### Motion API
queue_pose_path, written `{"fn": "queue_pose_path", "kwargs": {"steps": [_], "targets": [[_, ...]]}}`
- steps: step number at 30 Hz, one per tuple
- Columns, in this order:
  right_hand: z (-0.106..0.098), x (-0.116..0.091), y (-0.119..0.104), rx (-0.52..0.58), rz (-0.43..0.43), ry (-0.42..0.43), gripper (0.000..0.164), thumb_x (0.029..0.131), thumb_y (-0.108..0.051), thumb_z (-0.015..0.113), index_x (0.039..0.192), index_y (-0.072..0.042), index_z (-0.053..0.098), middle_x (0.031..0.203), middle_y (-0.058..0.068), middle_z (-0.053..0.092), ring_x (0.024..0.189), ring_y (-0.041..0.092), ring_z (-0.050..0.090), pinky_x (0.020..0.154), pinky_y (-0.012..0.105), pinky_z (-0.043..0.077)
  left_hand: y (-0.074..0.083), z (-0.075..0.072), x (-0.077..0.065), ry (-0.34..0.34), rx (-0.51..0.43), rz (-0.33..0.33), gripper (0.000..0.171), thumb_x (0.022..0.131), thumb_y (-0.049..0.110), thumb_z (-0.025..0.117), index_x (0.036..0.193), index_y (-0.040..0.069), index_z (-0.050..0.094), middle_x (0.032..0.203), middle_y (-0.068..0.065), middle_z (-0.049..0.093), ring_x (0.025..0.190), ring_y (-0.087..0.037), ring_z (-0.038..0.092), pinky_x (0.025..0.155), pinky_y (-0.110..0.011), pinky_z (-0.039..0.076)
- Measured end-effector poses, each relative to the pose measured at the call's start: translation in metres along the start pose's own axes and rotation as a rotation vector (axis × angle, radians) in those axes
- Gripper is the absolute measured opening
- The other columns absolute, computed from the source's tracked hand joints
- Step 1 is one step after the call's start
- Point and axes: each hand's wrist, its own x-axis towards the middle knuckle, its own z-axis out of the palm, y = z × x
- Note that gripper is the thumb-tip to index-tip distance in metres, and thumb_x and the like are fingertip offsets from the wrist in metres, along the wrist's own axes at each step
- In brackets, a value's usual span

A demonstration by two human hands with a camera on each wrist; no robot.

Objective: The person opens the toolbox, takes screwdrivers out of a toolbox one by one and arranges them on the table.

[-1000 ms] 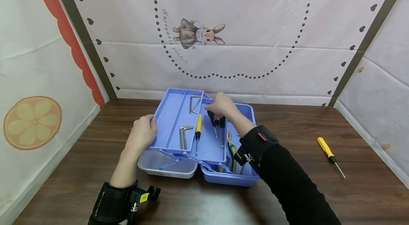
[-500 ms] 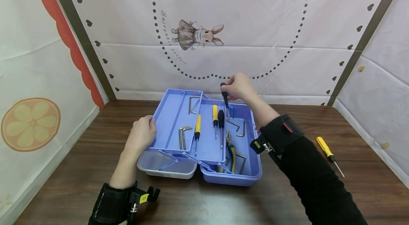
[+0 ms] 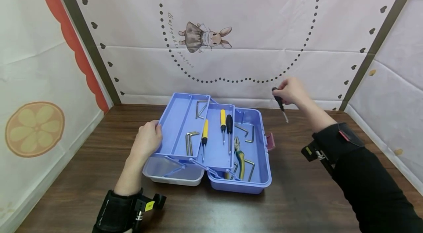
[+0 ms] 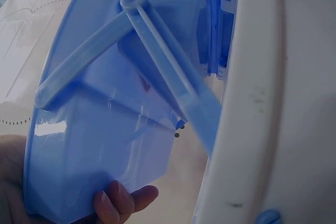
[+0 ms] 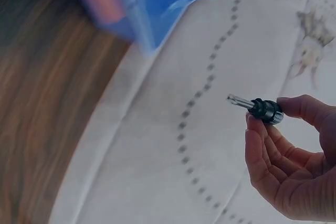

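In the head view, my left hand (image 3: 147, 139) holds the left edge of the blue upper tray (image 3: 172, 124) of an open toolbox (image 3: 238, 186). Its fingers (image 4: 122, 202) curl under that tray in the left wrist view. Off to the toolbox's right, in the air, my right hand (image 3: 294, 92) pinches a black-handled screwdriver (image 3: 279, 100) between thumb and fingers. The tip points down in the head view; the right wrist view shows the short shaft and black handle (image 5: 266, 110). Yellow-handled screwdrivers (image 3: 205, 130) and a black screwdriver (image 3: 229, 124) lie in the trays, with several hex keys (image 3: 189, 142).
Pliers (image 3: 240, 157) and more hex keys (image 3: 252, 134) lie in the toolbox's deep right compartment. A clear lid (image 3: 155, 170) sits under the left tray. Another yellow screwdriver (image 3: 337, 155) lies on the wooden table (image 3: 307, 189) at right. A printed cloth wall (image 3: 264, 34) stands behind.
My right hand has lifted the black screwdriver out of the tray and carried it rightward, past the toolbox's edge. My left hand stays on the tray edge.
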Motion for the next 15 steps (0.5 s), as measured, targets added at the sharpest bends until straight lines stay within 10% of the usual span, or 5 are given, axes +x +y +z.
{"fn": "queue_pose_path", "kwargs": {"steps": [15], "targets": [[-0.016,-0.026,0.097,-0.226,0.188,-0.006,0.026,0.084,-0.021,0.057,0.085,0.005,0.054,0.062,0.011,0.058,0.052,0.016,0.054,0.049,0.03,0.043,-0.003,-0.002,0.007,-0.01,0.003,0.018,0.034,0.091,0.005,0.034,0.111,-0.019,0.047,0.1,-0.036,0.054,0.087,-0.043,0.056,0.072,-0.051,0.046]]}}
